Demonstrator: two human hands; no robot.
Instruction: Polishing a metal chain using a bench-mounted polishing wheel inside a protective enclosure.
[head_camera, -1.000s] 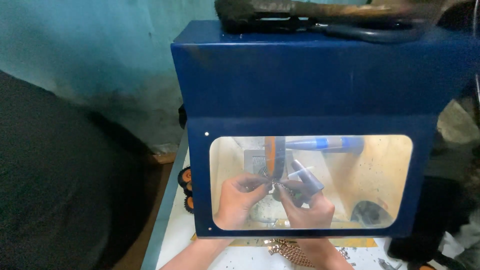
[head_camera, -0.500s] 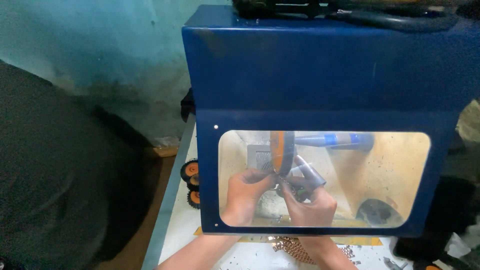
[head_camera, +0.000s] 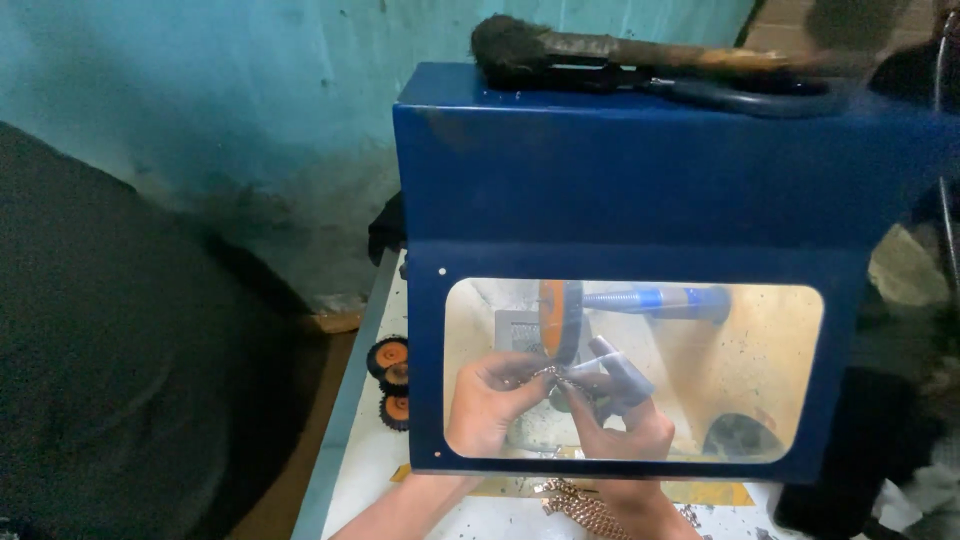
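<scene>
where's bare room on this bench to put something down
A bare strip of white bench top lies between the blue hood and the small orange wheels. Behind the window, both hands crowd the orange polishing wheel; a chain lies in front.

Inside a hooded cabinet (head_camera: 640, 170) standing on a bench (head_camera: 365, 450), a wheel (head_camera: 560, 318) sat upright behind the window (head_camera: 770, 350), with its shaft (head_camera: 655, 300) running off to the right. Both hands were inside the cabinet, just below the wheel: the left hand (head_camera: 490, 405) to the left, the right hand (head_camera: 620, 420) beside it, their fingertips meeting around a small piece (head_camera: 553, 373) under the wheel's rim. A brush (head_camera: 620, 50) lay across the cabinet's top. Three spare wheels (head_camera: 392, 380) lay on the bench left of the cabinet; a chain (head_camera: 580, 508) lay in front of it, between the forearms.
</scene>
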